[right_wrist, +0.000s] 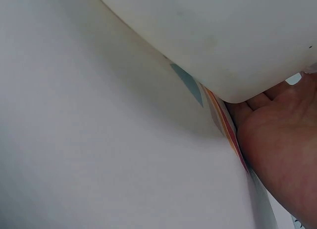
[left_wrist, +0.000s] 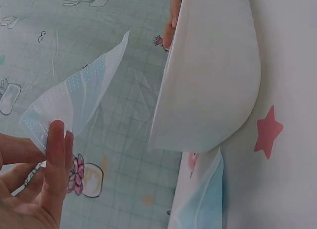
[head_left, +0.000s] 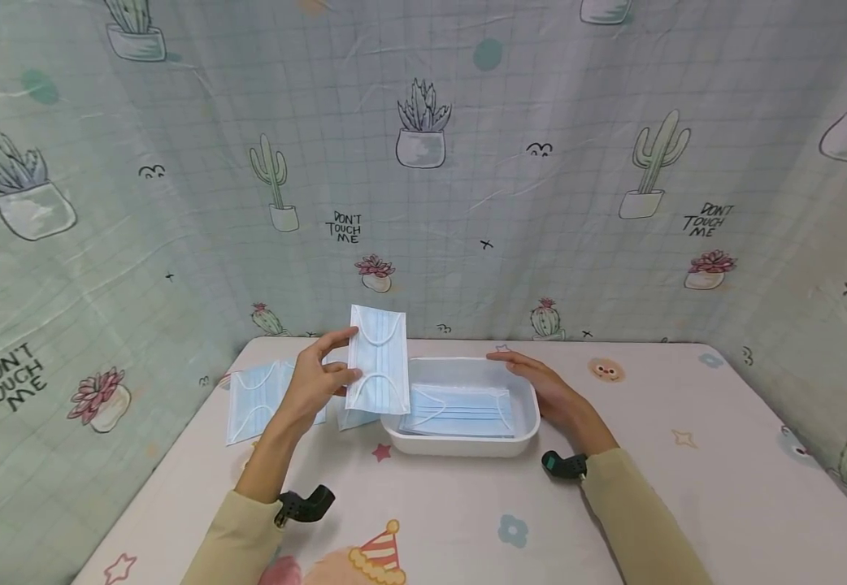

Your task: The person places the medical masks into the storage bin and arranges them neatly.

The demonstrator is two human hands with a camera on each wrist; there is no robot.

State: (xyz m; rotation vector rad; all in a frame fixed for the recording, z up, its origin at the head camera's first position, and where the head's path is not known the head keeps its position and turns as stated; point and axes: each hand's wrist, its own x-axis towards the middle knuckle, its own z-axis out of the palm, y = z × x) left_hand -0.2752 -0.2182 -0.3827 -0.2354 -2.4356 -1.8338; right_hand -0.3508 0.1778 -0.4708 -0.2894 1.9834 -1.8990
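The left hand (head_left: 314, 382) pinches a mask (head_left: 378, 359) by its edge. In the head view it overlaps the tub (head_left: 460, 446), which holds more masks (head_left: 460, 411); the left wrist view shows it bent and apart from the tub. The right hand (head_left: 553, 396) is at the tub's right side, its palm showing only in the right wrist view; whether it grips, I cannot tell.

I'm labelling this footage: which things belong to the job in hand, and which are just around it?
Job:
- held mask, in left hand
- tub, right hand touching it
- masks inside
- loose masks

Around:
- table
- backdrop
- wrist cameras
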